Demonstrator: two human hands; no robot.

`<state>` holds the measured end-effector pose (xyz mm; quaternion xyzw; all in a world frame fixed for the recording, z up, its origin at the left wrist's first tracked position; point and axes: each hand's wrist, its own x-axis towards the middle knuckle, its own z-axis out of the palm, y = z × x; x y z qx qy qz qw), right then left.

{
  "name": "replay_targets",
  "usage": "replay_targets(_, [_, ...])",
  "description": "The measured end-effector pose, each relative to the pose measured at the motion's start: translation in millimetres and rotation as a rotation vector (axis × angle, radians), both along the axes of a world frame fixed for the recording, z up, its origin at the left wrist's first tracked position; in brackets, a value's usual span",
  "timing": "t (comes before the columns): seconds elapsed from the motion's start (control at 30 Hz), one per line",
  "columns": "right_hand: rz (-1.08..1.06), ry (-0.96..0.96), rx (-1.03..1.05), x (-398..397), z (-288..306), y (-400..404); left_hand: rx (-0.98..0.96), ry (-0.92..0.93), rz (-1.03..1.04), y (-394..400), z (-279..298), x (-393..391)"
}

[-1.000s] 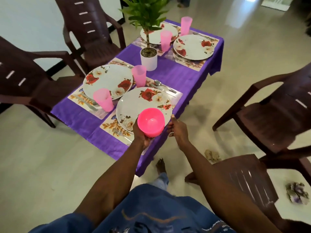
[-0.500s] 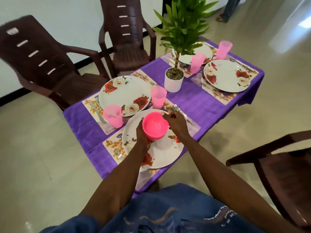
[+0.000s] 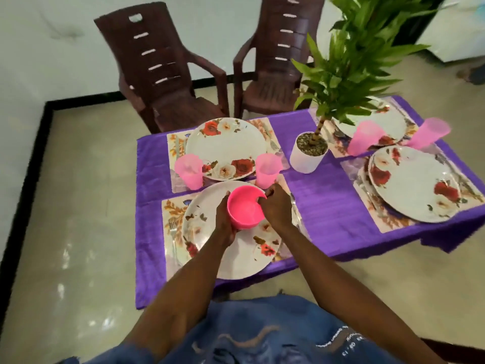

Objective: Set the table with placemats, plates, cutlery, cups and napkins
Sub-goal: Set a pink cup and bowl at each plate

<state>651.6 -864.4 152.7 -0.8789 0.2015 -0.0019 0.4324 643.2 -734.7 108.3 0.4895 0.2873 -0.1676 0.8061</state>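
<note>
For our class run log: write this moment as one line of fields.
actor: person | left hand: holds bowl | right hand: holds bowl rim | place: over near plate | cups: four on table | step: placing bowl

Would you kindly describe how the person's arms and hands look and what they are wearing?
Both forearms are bare from the sleeve down, and neither the left hand nor the right hand shows a glove, ring, watch or bracelet. The person wears a blue denim-like garment with pale curved stitching on the front and small white lettering near the right sleeve; the lettering is too small to read.
</note>
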Motion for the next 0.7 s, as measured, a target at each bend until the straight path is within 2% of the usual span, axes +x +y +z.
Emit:
replay_targets(0.1, [0.087,-0.001,-0.021,-1.0,1.5,-22.3,-0.059,0.014,0.087,-24.7,-1.1,-12.1])
replay_targets(0.37, [0.229,0.024,-0.053,-9.2,7.7,-45.7,-0.041,0.083,0.282,-52.1,-1.4,-35.4])
replay_targets(0.6, [0.254,0.000,-0.030,-8.7,19.4,-37.1,-0.045,0.112,0.375,-42.8,-2.4,-35.8])
replay_targets(0.7, [0.193,-0.028,0.084,-2.6,25.6,-29.1,-0.043,0.076,0.453,-33.5,-2.5,-34.8])
